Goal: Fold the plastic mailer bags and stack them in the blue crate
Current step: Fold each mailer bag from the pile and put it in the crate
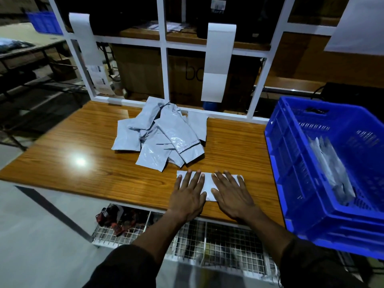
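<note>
A pale grey folded mailer bag [208,185] lies flat near the front edge of the wooden table [83,146], pressed under the left hand [188,196] and right hand [232,195], fingers straight and spread. Behind it sits a loose pile of mailers [160,134]; bare wood lies left. The blue crate [295,163], holding folded bags, stands right.
</note>
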`<state>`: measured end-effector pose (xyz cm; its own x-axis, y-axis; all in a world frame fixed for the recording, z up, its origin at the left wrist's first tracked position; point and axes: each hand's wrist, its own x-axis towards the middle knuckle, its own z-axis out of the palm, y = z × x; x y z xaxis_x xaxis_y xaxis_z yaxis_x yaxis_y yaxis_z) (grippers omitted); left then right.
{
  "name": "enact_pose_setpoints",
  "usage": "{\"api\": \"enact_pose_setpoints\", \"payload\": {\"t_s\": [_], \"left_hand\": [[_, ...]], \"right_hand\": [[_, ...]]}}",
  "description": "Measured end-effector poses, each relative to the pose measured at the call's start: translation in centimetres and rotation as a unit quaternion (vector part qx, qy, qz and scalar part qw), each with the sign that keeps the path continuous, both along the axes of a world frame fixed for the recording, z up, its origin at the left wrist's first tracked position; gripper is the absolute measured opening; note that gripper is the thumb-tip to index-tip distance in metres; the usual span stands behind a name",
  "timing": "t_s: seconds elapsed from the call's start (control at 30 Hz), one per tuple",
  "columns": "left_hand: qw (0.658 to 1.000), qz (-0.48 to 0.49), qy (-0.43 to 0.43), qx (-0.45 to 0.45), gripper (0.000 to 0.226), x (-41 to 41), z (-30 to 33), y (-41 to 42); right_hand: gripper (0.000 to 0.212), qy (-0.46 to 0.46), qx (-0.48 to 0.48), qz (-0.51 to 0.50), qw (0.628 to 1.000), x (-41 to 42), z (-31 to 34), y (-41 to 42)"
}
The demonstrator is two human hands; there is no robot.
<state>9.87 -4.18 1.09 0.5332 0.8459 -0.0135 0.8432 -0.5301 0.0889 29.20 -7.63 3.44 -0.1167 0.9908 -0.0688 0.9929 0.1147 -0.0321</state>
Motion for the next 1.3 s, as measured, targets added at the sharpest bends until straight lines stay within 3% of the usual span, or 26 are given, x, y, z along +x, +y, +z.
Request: {"api": "enact_pose_setpoints", "payload": {"t_s": [0.17, 0.27, 0.33, 0.47, 0.6, 0.7, 0.83, 0.97, 1.3], "left_hand": [[1.0, -0.007, 0.012, -0.019, 0.085, 0.0, 0.3, -0.2], [0.998, 0.002, -0.026, -0.049, 0.079, 0.2, 0.9, 0.1], [0.998, 0.015, -0.062, -0.021, 0.072, 0.5, 1.6, 0.3], [0.99, 0.001, -0.134, 0.043, 0.031, 2.1, 1.3, 1.1], [0.982, 0.006, -0.186, 0.022, 0.046, 2.2, 0.8, 1.2], [0.98, 0.015, -0.194, 0.044, 0.042, 1.7, -0.3, 1.2], [0.992, 0.028, -0.106, 0.061, 0.06, 1.6, -0.9, 1.4], [0.997, 0.069, -0.024, 0.01, 0.078, 0.6, -0.3, 1.6], [0.996, 0.086, -0.013, -0.017, 0.079, 0.0, -0.3, 1.5]], "right_hand": [[0.101, -0.01, 0.017, 0.002, 1.0, -0.1, -0.6, 0.0], [0.098, -0.003, 0.005, 0.002, 1.0, -0.2, -0.6, 0.0], [0.086, 0.008, -0.02, -0.012, 1.0, -0.6, 0.1, 0.2], [0.066, 0.001, -0.003, -0.006, 1.0, -2.7, 1.7, 1.1], [0.069, 0.03, -0.016, -0.003, 0.999, -3.8, 1.2, 0.9], [0.058, 0.01, -0.017, -0.02, 1.0, -3.8, 0.7, 0.6], [0.054, -0.003, -0.011, -0.028, 1.0, -3.3, -0.3, 0.6], [0.069, -0.023, -0.038, -0.01, 0.999, -3.0, -0.4, 1.0], [0.074, 0.039, 0.005, -0.051, 0.998, 1.8, -1.5, -1.1]]}}
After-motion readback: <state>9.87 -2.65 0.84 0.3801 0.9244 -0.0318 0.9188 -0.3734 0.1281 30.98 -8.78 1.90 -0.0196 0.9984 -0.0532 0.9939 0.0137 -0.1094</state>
